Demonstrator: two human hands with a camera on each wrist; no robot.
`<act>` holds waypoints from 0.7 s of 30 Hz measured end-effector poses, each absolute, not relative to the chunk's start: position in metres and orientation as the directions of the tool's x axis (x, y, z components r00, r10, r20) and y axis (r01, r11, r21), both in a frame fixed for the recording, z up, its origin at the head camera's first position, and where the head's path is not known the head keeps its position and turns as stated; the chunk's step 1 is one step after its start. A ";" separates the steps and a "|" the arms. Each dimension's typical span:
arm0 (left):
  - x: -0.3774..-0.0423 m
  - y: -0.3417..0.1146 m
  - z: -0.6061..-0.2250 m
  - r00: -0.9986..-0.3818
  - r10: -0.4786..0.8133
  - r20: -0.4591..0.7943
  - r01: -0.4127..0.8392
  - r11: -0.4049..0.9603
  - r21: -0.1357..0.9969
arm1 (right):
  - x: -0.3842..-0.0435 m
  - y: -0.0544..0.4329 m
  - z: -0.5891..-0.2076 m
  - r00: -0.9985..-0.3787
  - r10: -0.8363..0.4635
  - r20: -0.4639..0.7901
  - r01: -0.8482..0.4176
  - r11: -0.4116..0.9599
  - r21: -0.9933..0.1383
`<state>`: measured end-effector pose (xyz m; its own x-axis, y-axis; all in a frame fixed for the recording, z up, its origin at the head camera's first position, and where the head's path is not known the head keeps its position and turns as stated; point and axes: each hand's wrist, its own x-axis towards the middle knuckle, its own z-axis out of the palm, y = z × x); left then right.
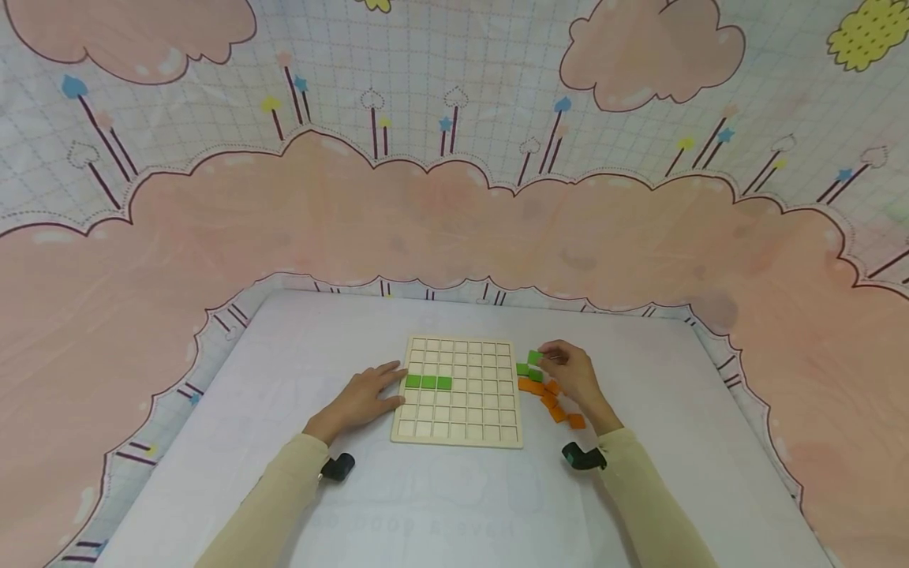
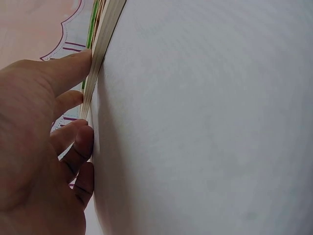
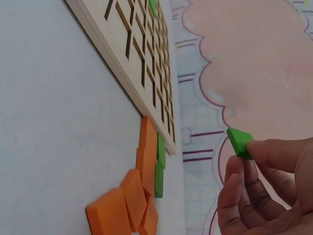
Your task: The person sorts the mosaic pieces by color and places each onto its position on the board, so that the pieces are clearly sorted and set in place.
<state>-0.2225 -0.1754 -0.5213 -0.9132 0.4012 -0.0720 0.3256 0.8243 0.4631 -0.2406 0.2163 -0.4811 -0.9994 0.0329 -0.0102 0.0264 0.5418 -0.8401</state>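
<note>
Right hand [image 1: 570, 372] pinches a flat green square [image 3: 238, 143] — gridded wooden board [image 1: 476, 401] nearby.

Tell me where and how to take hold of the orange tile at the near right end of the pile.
Pinch the orange tile by its near and far edges, coming down from above on its right. It lies flat, so its side edges probably offer the best hold; the neighbouring orange tile is on its left, while its right faces away from the pile.
</note>
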 end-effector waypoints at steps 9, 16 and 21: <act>-0.223 -0.175 -0.521 -0.912 0.406 -0.064 0.332 0.820 0.467 | -0.240 0.200 -0.482 -1.000 -0.008 -0.004 0.000 0.515 -0.857; -0.222 -0.174 -0.519 -0.911 0.406 -0.066 0.333 0.821 0.464 | -0.240 0.187 -0.483 -1.000 -0.027 0.013 -0.025 0.511 -0.859; -0.221 -0.174 -0.519 -0.909 0.409 -0.076 0.327 0.817 0.475 | -0.240 0.181 -0.486 -0.998 -0.053 0.026 -0.050 0.506 -0.861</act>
